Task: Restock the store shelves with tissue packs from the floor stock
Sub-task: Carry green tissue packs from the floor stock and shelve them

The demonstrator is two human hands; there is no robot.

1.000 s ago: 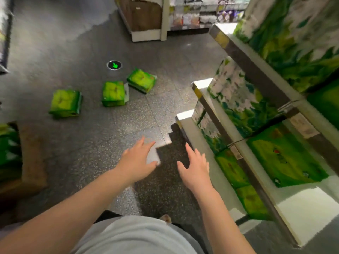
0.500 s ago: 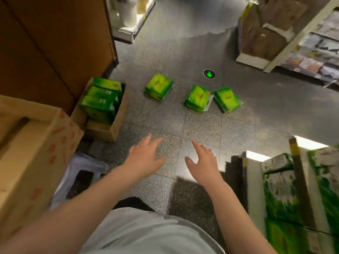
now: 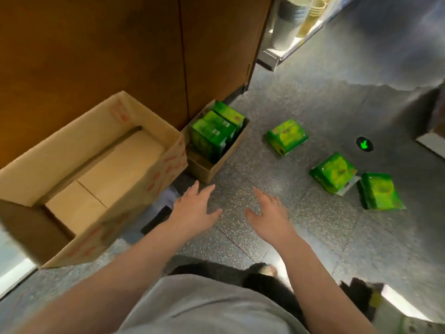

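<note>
While both hands reach forward above the speckled floor (image 3: 313, 237), the left hand (image 3: 192, 208) and right hand (image 3: 269, 210) hang apart with fingers spread and straight, holding nothing; ahead of the left hand, a small cardboard box (image 3: 209, 168) sits against a wooden wall panel (image 3: 120, 56) and holds three green tissue packs (image 3: 214, 132) standing on edge, side by side; just beside it on the left, a large cardboard box (image 3: 149, 179) with red print stands open, only its folded bottom flaps showing inside; three more loose tissue packs lie on the floor to the right, the nearest (image 3: 285, 136) well apart from the other two (image 3: 333, 174), which lie touching or nearly so.
</note>
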